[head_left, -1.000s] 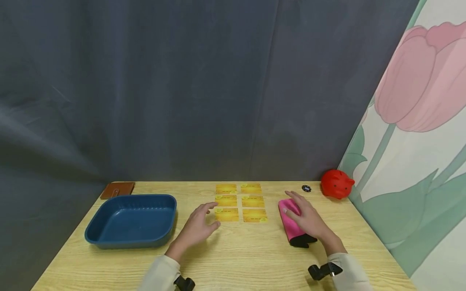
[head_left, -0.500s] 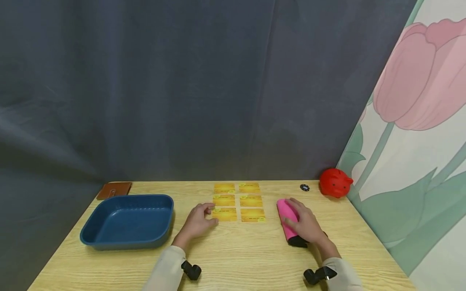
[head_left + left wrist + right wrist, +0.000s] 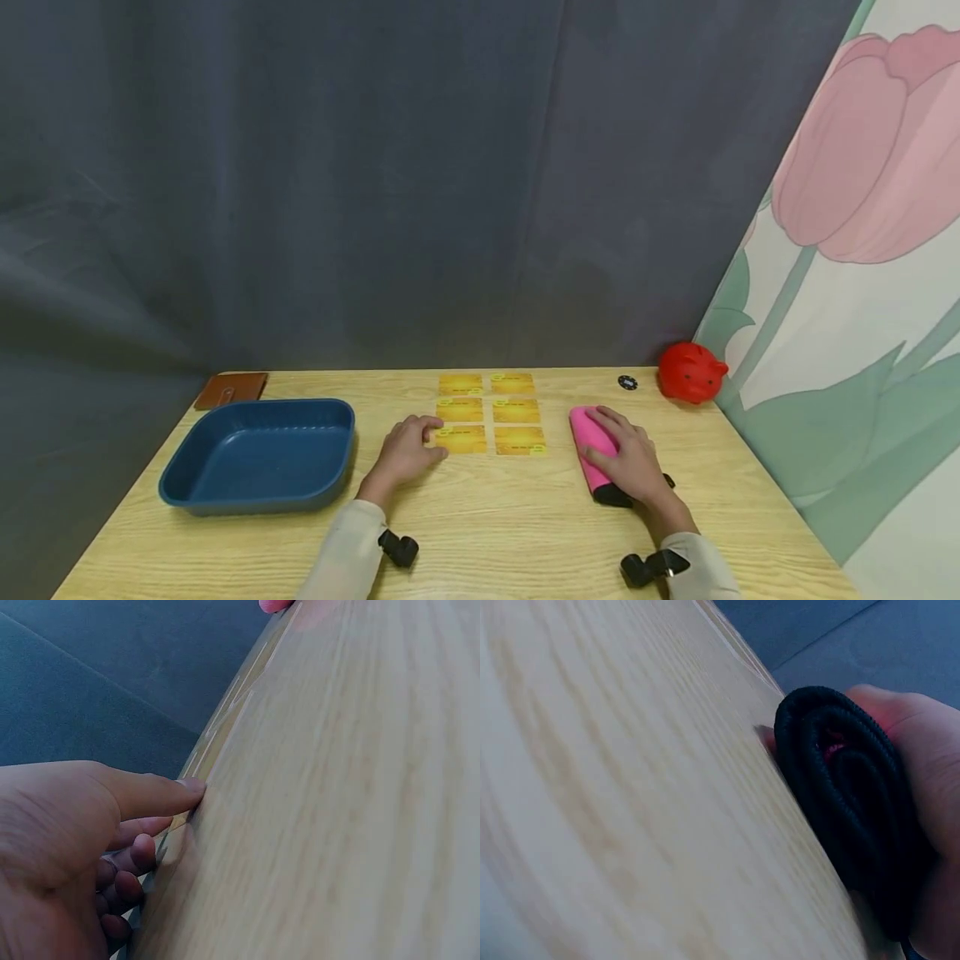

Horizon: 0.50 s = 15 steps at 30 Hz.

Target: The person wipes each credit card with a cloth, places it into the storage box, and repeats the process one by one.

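In the head view my left hand (image 3: 407, 450) rests at the left edge of the nearest left yellow card (image 3: 461, 440), with thumb and index finger spread apart at that edge. The left wrist view shows the thumb tip touching the tabletop beside the card, other fingers loosely bent. My right hand (image 3: 628, 458) grips a rolled pink-and-black cloth (image 3: 592, 442), thumb on its left side and fingers over its top. Its black stitched end (image 3: 847, 772) shows several coiled layers in the right wrist view. Several more yellow cards (image 3: 515, 411) lie flat in two columns.
A blue tray (image 3: 258, 458) stands at the left, with a brown leather wallet (image 3: 231, 389) behind it. At the back right are a black-and-white poker chip (image 3: 627, 382) and a red piggy bank (image 3: 692, 372). A dark curtain (image 3: 375, 183) borders the wooden table (image 3: 487, 525).
My right hand has come down onto the pink cloth, and its fingers have closed round it. The left hand has moved slightly in to the card's edge. The head view has shifted a little.
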Each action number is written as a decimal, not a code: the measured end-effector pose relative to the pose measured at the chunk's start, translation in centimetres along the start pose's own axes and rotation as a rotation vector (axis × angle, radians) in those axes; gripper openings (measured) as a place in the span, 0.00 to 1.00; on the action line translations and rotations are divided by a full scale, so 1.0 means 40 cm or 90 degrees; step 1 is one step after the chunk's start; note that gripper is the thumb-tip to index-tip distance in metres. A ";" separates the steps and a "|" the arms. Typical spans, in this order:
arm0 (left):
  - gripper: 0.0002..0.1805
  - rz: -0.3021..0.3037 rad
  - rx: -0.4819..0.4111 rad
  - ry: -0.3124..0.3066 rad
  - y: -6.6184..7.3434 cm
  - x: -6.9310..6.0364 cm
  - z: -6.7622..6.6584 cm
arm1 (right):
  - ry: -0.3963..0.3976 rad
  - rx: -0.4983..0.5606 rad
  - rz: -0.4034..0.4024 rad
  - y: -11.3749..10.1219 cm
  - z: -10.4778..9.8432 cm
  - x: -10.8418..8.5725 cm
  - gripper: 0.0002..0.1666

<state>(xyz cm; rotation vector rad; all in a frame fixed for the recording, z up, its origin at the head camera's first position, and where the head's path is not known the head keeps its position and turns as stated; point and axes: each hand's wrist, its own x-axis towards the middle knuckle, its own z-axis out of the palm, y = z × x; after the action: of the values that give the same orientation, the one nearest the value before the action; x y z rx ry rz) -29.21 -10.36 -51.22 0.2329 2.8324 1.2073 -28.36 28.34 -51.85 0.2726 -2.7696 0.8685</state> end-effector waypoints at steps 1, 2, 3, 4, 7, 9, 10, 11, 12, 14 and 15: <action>0.23 -0.003 0.001 0.000 0.002 0.000 -0.001 | 0.002 0.001 0.001 0.001 0.000 0.000 0.40; 0.23 -0.005 0.003 -0.002 0.004 0.000 -0.002 | 0.004 0.003 0.000 0.000 0.000 0.000 0.40; 0.23 -0.008 0.004 -0.002 0.006 -0.001 -0.003 | 0.005 0.005 0.000 0.000 0.000 0.001 0.41; 0.23 -0.010 0.004 -0.003 0.007 -0.002 -0.004 | 0.004 0.010 0.002 0.000 0.000 0.001 0.41; 0.23 -0.017 0.005 -0.009 0.009 -0.006 -0.004 | -0.006 0.025 0.012 -0.002 -0.003 -0.001 0.40; 0.24 -0.021 0.005 -0.012 0.009 -0.008 -0.004 | -0.011 0.034 0.018 -0.003 -0.004 -0.002 0.39; 0.24 -0.023 0.005 -0.011 0.009 -0.009 -0.004 | -0.013 0.038 0.020 -0.004 -0.004 -0.003 0.38; 0.24 -0.024 0.005 -0.009 0.009 -0.010 -0.004 | -0.014 0.041 0.022 -0.004 -0.004 -0.003 0.38; 0.24 -0.024 0.003 -0.005 0.010 -0.012 -0.004 | -0.011 0.046 0.021 -0.004 -0.003 -0.004 0.37; 0.24 -0.019 0.002 0.006 0.011 -0.015 -0.002 | -0.008 0.058 0.021 -0.003 -0.002 -0.004 0.36; 0.24 -0.015 0.003 0.011 0.012 -0.016 0.000 | -0.008 0.063 0.021 -0.003 -0.002 -0.005 0.36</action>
<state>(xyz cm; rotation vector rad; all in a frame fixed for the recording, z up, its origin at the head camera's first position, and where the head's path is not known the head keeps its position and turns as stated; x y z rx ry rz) -28.51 -10.13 -50.85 0.1884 2.8452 1.2036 -28.14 28.31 -51.76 0.2513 -2.7530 1.0175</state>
